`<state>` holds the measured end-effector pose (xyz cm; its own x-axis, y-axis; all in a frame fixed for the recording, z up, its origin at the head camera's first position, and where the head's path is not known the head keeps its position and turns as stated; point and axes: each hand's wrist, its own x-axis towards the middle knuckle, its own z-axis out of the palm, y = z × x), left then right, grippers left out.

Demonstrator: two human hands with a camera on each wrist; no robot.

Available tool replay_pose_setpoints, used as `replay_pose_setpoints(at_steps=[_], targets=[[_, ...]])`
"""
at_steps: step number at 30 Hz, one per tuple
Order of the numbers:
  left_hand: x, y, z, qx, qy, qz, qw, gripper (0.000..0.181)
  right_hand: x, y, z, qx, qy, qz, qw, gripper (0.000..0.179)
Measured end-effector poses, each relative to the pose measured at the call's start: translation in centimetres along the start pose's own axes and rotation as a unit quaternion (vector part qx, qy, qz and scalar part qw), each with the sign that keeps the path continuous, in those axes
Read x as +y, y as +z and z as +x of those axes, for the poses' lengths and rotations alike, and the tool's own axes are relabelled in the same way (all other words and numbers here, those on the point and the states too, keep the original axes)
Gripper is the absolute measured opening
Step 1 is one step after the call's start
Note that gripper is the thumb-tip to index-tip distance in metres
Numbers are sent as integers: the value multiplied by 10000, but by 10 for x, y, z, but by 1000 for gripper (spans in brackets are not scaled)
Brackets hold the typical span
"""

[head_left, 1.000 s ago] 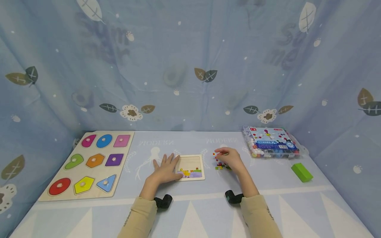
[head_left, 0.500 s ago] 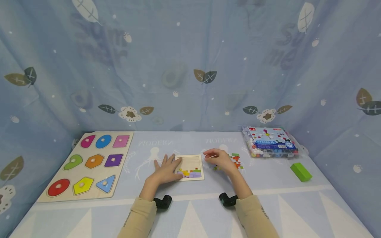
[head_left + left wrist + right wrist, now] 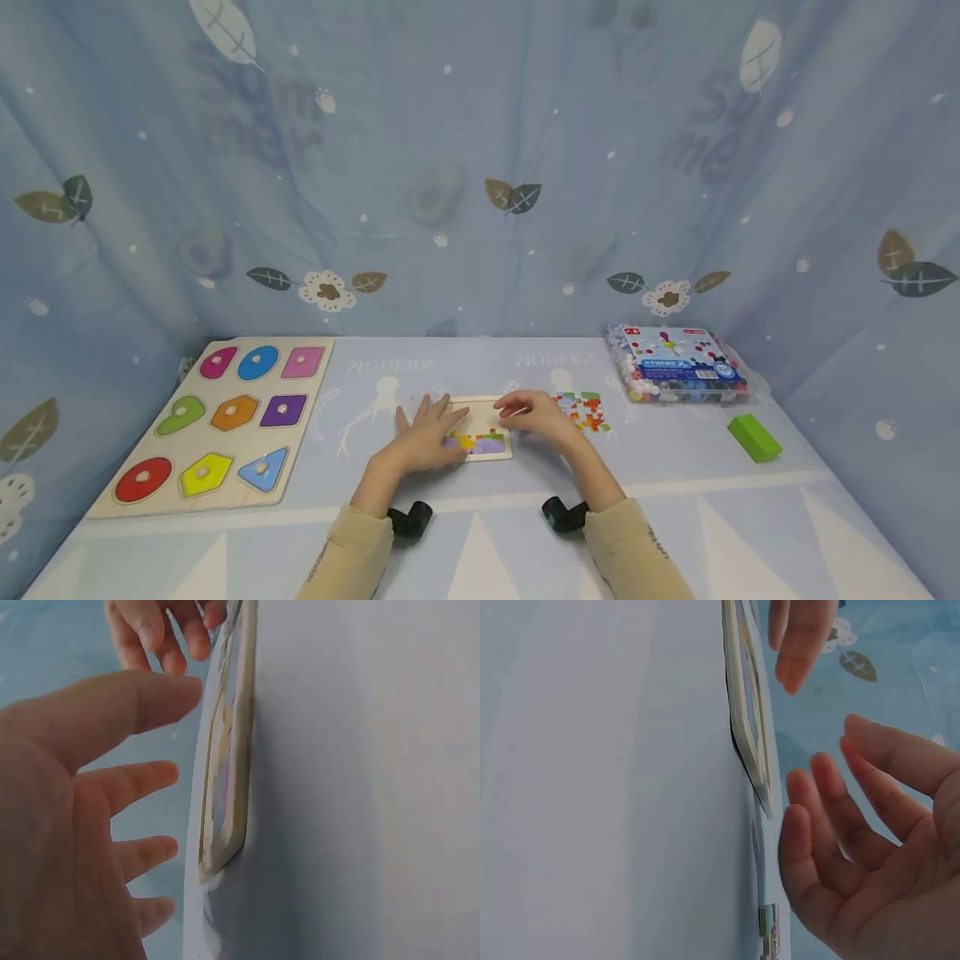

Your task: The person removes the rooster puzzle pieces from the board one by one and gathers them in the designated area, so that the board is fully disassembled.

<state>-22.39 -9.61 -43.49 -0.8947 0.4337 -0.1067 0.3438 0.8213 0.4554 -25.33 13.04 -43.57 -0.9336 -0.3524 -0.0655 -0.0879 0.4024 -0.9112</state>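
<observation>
Moved right hand (image 3: pixel 540 419) from pieces (image 3: pixel 591 410) to unfilled part of tray (image 3: pixel 482 416), lower centre | half-curled, cannot tell if loaded | spread left hand (image 3: pixel 426 439), empty

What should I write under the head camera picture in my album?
Left hand and right hand at a partly filled puzzle frame, more pieces nearby.

Your left sleeve (image 3: pixel 352 542) is plain beige cloth, creased near the cuff, with small dark lettering (image 3: pixel 318 563) along its outer side, too small to read; your right sleeve (image 3: pixel 632 546) matches. A black, elbow-shaped device (image 3: pixel 412 521) sits inside your left cuff, another black elbow-shaped unit (image 3: pixel 562 517) inside your right.
</observation>
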Motion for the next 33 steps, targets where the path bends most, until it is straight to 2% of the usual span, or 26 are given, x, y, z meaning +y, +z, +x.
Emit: replay_pose_setpoints(at_steps=[5, 11, 15, 20, 26, 33], targets=[[7, 2, -6, -299, 324, -20, 9990, 63, 2, 2, -1, -284, -69, -315, 9991, 28], [11, 4, -12, -546, 480, 49, 9973, 59, -1, 7, -3, -210, 166, -958, 9950, 27], [11, 4, -15, -557, 516, -27, 9971, 56, -4, 10, -5, -330, 289, -1332, 9901, 31], [10, 5, -18, -523, 516, -84, 9973, 53, -6, 13, -5, -503, 261, -1582, 9858, 33], [9, 5, -18, -504, 497, -192, 9973, 50, -5, 15, -5, -629, 255, -1564, 9854, 27], [8, 7, -17, -483, 513, -113, 9975, 49, -4, 16, -5, -592, 240, -1652, 9842, 40]])
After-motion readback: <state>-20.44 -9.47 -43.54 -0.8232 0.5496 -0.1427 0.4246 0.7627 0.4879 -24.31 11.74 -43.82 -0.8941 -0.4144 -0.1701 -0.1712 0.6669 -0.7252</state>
